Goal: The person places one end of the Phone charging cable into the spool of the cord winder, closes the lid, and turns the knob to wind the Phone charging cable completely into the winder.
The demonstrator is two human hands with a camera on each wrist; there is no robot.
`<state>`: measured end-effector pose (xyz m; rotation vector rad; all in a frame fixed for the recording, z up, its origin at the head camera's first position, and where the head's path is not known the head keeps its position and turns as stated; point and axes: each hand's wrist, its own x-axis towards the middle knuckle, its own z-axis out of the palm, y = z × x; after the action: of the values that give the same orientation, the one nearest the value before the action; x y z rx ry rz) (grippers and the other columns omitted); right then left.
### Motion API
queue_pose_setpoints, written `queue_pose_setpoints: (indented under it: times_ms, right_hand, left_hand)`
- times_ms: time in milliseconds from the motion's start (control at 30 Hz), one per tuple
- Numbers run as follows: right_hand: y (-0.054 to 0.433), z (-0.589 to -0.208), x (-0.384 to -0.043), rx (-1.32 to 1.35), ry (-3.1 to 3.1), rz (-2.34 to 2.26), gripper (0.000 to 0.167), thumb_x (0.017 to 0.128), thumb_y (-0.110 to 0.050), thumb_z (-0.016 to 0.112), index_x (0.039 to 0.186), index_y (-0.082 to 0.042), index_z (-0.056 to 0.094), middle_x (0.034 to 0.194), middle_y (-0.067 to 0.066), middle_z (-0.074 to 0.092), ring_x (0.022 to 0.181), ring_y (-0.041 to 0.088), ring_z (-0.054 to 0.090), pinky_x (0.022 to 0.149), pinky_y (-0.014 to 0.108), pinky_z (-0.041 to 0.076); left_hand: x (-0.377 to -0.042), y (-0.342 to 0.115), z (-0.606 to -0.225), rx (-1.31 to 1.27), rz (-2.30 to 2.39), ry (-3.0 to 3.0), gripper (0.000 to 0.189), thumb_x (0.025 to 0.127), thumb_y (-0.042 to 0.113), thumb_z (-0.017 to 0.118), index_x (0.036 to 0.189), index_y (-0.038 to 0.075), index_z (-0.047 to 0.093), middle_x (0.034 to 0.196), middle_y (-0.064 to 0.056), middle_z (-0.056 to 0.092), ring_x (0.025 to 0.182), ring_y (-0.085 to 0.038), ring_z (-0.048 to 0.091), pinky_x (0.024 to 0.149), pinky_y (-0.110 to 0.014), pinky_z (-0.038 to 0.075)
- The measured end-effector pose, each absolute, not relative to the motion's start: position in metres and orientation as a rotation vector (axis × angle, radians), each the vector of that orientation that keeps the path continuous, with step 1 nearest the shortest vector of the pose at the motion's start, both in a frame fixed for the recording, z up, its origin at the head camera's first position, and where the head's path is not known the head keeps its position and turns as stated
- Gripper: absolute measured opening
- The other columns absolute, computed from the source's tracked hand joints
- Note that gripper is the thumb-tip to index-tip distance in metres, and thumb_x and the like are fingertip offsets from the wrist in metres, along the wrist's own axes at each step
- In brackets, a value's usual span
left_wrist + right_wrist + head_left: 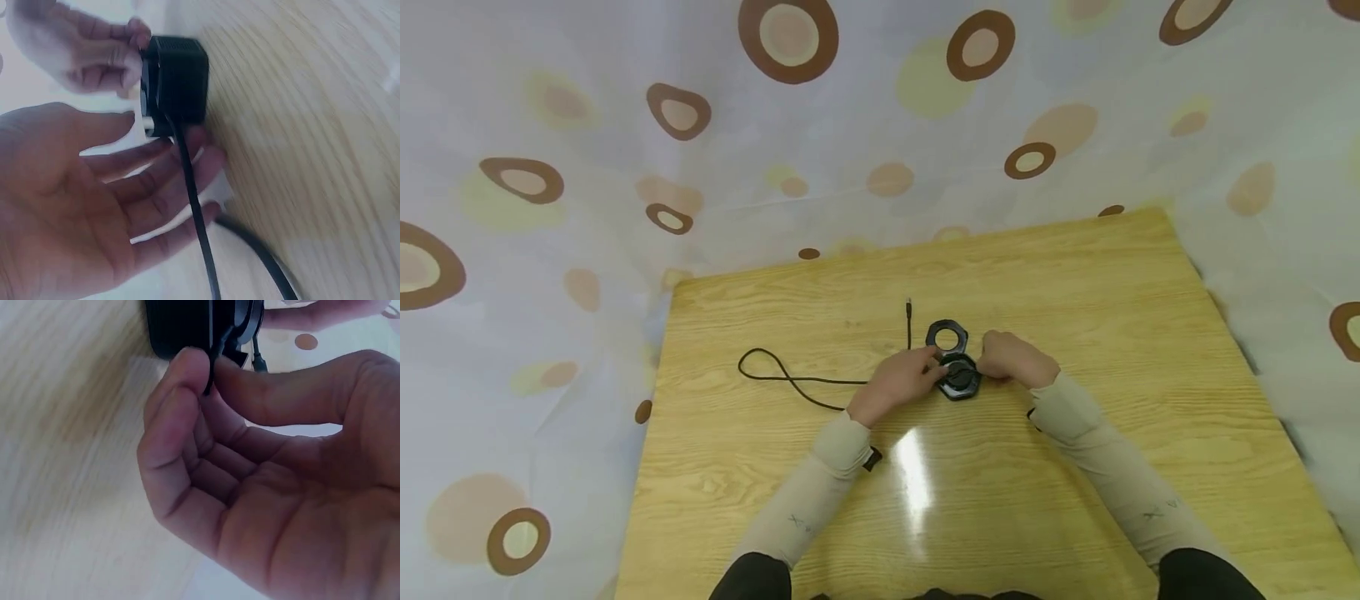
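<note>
A black octagonal case [962, 390] lies on the table with its ring-shaped lid [961, 330] folded back on the far side. My left hand [901, 379] holds the case from the left, its thumb and fingertips at the edge in the left wrist view. A black cable [192, 194] runs out of the case past the left fingers. On the right side, my right hand [1013, 358] pinches a short stretch of black cable [209, 384] between thumb and forefinger, right at the case. Most of the round inner part is covered by the left fingers.
Further cable [767, 377] lies in a crossed loop on the wooden table [775, 508], left of the hands. Its slim plug [908, 308] points away beyond the left hand. A patterned curtain [865, 108] rises behind the table's far edge.
</note>
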<state>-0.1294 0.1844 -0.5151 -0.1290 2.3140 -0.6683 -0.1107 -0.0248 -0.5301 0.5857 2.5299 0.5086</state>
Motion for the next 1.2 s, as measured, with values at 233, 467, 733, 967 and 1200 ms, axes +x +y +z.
queue_pose_setpoints:
  times_ms: [233,467,733,967,1200]
  right_hand:
    - [0.198,-0.518,-0.119,-0.187,2.305,-0.847,0.028,0.093,-0.002,0.05,0.069,-0.004,0.064,0.065,0.005,0.063,0.057,0.012,0.049,0.059,0.024,0.041]
    - [0.208,-0.535,-0.105,-0.282,2.35,-1.01,0.035,0.104,-0.012,0.059,0.133,0.007,0.062,0.099,0.018,0.072,0.082,0.022,0.066,0.073,0.031,0.051]
    - [0.212,-0.559,-0.092,-0.485,2.378,-1.104,0.073,0.095,-0.027,0.081,0.156,-0.003,0.049,0.115,0.016,0.067,0.081,0.014,0.059,0.076,0.03,0.051]
    - [0.211,-0.56,-0.09,-0.467,2.402,-1.104,0.072,0.094,-0.027,0.082,0.155,-0.006,0.051,0.1,0.008,0.07,0.076,0.013,0.057,0.075,0.03,0.049]
    - [0.215,-0.558,-0.094,-0.47,2.392,-1.051,0.063,0.099,-0.032,0.076,0.154,-0.009,0.054,0.085,0.003,0.068,0.069,0.01,0.054,0.071,0.028,0.047]
  left_hand:
    - [-0.106,-0.04,-0.538,0.566,0.56,2.551,0.03,0.111,0.03,0.057,0.13,0.011,0.071,0.123,-0.007,0.078,0.11,-0.023,0.075,0.092,-0.04,0.06]
    - [-0.102,-0.045,-0.547,0.625,0.6,2.591,0.021,0.108,0.029,0.063,0.112,0.017,0.079,0.103,0.0,0.079,0.087,-0.014,0.071,0.077,-0.032,0.056]
    - [-0.101,-0.049,-0.554,0.647,0.687,2.623,0.019,0.107,0.026,0.064,0.106,0.016,0.08,0.102,0.0,0.08,0.087,-0.013,0.069,0.079,-0.031,0.055]
    - [-0.097,-0.048,-0.556,0.652,0.753,2.63,0.02,0.108,0.021,0.063,0.108,0.01,0.08,0.108,-0.005,0.079,0.102,-0.02,0.074,0.092,-0.038,0.06]
    - [-0.09,-0.042,-0.557,0.635,0.671,2.615,0.023,0.11,0.023,0.059,0.111,0.01,0.079,0.107,-0.004,0.076,0.099,-0.02,0.072,0.09,-0.036,0.059]
